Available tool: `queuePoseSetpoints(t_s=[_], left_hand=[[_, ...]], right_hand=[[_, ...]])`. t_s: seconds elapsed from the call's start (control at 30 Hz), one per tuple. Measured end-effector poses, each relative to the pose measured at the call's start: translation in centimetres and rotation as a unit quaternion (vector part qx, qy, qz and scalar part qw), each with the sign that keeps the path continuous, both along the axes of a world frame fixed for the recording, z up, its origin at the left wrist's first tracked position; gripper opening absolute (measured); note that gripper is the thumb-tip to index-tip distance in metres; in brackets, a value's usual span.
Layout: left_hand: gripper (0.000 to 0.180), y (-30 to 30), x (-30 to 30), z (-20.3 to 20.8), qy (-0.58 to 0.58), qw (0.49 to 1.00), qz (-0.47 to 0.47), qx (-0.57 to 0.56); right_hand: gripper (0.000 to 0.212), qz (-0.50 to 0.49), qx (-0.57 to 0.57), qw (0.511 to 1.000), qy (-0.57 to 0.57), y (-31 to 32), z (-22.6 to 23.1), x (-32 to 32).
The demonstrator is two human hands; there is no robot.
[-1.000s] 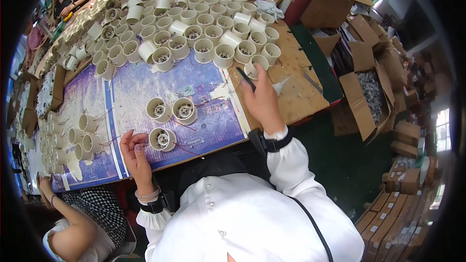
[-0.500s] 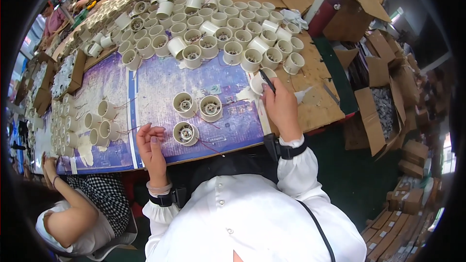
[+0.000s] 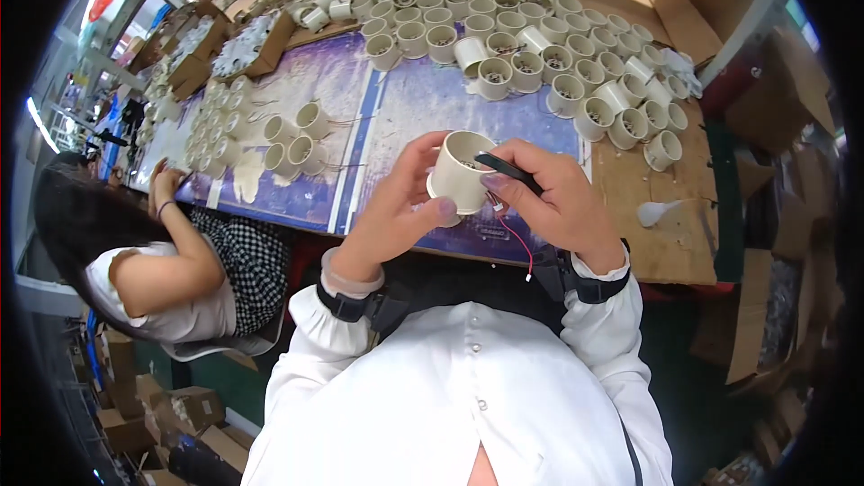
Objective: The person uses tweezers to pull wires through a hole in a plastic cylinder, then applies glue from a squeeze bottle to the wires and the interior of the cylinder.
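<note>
My left hand (image 3: 396,211) wraps round a cream cylindrical cup-shaped housing (image 3: 461,187), tilted above the near edge of the table. Inside it, small parts show only partly. A slim black hand tool (image 3: 508,171) sits in the closed fingers of my right hand (image 3: 567,202), its tip at the housing's rim. Its exact kind cannot be made out. The right fingertips are close against the housing's side. From below them hangs a thin red wire (image 3: 519,238) with a small white connector at its end.
Many similar housings (image 3: 594,112) crowd the back and right. Several more stand at left, near a seated person (image 3: 171,279). A white rounded piece (image 3: 655,213) lies on cardboard at right. Open boxes (image 3: 252,45) stand at the back left.
The view has swung left. My left hand, earlier open over the table, now holds a housing. My right hand has come in beside it, with the black tool still held.
</note>
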State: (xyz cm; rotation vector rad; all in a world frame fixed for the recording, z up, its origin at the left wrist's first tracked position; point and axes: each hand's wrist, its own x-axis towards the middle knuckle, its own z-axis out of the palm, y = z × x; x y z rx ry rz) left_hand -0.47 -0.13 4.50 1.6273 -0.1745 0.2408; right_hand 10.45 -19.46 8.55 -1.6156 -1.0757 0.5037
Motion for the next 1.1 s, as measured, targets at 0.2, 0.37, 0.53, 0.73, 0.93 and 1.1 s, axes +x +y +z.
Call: queuePoseSetpoints(t_s=[0.2,0.37,0.53,0.73,0.93,1.1], left_hand=[[0.052,-0.4,0.3,-0.1,0.161,0.955,-0.044,-0.246],[0.052,-0.8,0.3,-0.2,0.219,0.925,-0.025,-0.308],[0.05,-1.1,0.4,-0.9,0.234,0.905,-0.025,-0.356],[0.052,-0.8,0.7,-1.7,0.212,0.888,-0.116,-0.391],[0.056,-1.7,0.8,-1.4,0.215,0.88,-0.101,-0.412],[0.051,-2.0,0.2,-1.4,0.167,0.919,-0.083,-0.347]], right_hand=[[0.019,-0.064,0.108,0.987,0.102,1.2,-2.5,0.0],[0.021,-0.08,0.137,0.987,0.008,0.7,-2.7,-0.1],[0.022,-0.062,0.171,0.983,-0.039,1.8,-4.0,0.2],[0.017,-0.122,0.213,0.969,0.038,2.7,-4.2,0.4],[0.016,-0.16,0.187,0.947,0.208,3.6,-4.3,0.0],[0.017,-0.158,0.18,0.946,0.22,3.4,-3.7,-0.2]])
